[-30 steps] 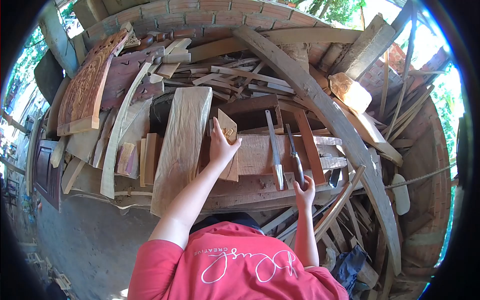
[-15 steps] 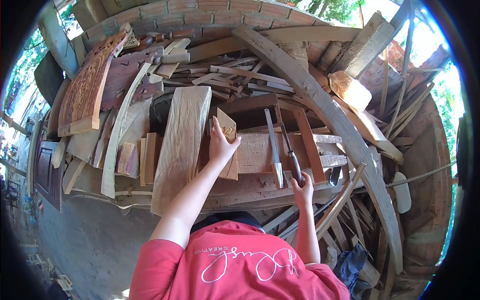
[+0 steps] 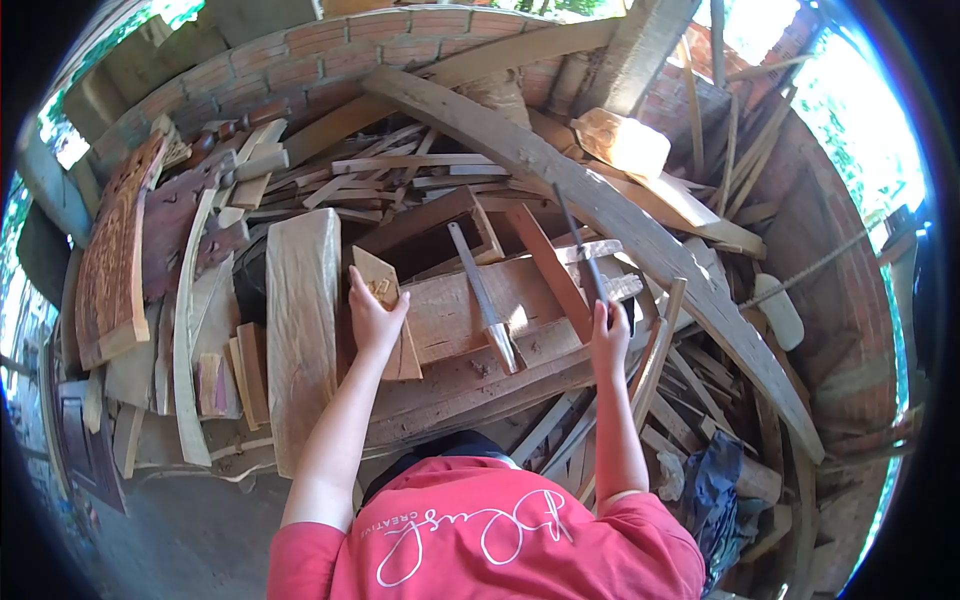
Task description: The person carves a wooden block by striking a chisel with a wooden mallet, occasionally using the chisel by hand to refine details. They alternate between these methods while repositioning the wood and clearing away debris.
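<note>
My left hand (image 3: 376, 318) lies against a small angled wooden board (image 3: 402, 345), its fingers spread along the board's left edge and the thumb on the right. Some yellowish marks or bits show on the board beside the palm. My right hand (image 3: 610, 330) is closed round the handle of a long thin dark tool (image 3: 594, 274), which points up and away over the right end of the bench. Between the hands, a long metal tool (image 3: 480, 293) rests on a thick wooden block (image 3: 436, 308). A reddish-brown strip (image 3: 550, 272) lies across the block, left of the held tool.
A wide plank (image 3: 303, 330) stands left of my left hand. Behind the bench is a pile of thin offcuts (image 3: 410, 165). One long beam (image 3: 600, 200) slants down to the right. Carved panels (image 3: 122, 250) lean at the far left.
My right hand has lifted the dark tool off the block and carried it right, past the reddish-brown strip. My left hand stays at the angled board. The whole view has shifted and turned.
</note>
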{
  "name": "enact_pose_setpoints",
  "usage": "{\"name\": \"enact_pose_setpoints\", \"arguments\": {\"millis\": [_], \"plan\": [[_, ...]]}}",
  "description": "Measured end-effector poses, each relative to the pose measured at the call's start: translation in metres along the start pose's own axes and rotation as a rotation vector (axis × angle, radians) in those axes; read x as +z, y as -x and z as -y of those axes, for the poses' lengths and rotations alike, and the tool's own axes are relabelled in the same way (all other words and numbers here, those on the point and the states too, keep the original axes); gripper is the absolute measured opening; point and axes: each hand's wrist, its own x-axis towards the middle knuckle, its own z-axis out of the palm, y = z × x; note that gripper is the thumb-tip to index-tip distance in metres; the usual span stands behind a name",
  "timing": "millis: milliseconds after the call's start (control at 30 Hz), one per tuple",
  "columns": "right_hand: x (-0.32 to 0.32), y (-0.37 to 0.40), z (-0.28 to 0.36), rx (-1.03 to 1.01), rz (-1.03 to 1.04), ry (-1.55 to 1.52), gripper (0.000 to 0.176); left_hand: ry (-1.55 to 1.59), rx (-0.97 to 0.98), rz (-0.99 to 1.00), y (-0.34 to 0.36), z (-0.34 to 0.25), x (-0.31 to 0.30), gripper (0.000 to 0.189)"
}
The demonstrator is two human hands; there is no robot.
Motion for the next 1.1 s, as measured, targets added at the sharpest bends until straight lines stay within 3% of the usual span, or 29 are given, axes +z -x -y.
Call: {"name": "enact_pose_setpoints", "arguments": {"millis": [100,233,400,533,633,767,833,900,967,1100], "plan": [[-0.016,-0.035,-0.005,-0.213,-0.132,0.304,0.037,-0.005,-0.022,0.020,0.000,-0.004,-0.002,0.096],[-0.014,-0.061,-0.058,-0.412,-0.213,0.476,0.040,-0.033,-0.037,0.026,-0.001,-0.003,0.000,0.096],[0.003,-0.063,-0.086,-0.212,0.008,0.427,0.044,-0.041,-0.018,0.028,-0.001,-0.003,-0.001,0.094],[0.007,-0.064,-0.082,-0.261,-0.036,0.427,0.041,-0.040,-0.025,0.028,-0.001,-0.003,0.000,0.094],[0.000,-0.064,-0.071,-0.181,0.039,0.531,0.043,-0.025,-0.037,0.040,-0.001,-0.003,-0.001,0.094],[-0.005,-0.062,-0.050,-0.245,-0.063,0.497,0.046,-0.023,-0.042,0.040,0.000,-0.003,-0.002,0.095],[-0.007,-0.054,-0.020,-0.407,-0.158,0.402,0.041,-0.022,-0.048,0.036,0.000,-0.004,-0.002,0.095],[-0.005,-0.033,0.020,-0.307,-0.039,0.251,0.037,-0.001,-0.035,0.031,0.000,-0.005,-0.003,0.095],[0.007,-0.009,0.044,-0.204,0.255,0.064,0.035,0.007,-0.039,0.038,0.000,-0.006,-0.005,0.095],[0.026,0.025,0.063,-0.067,0.731,0.393,0.040,0.004,-0.037,0.020,0.000,-0.004,-0.003,0.097]]}}
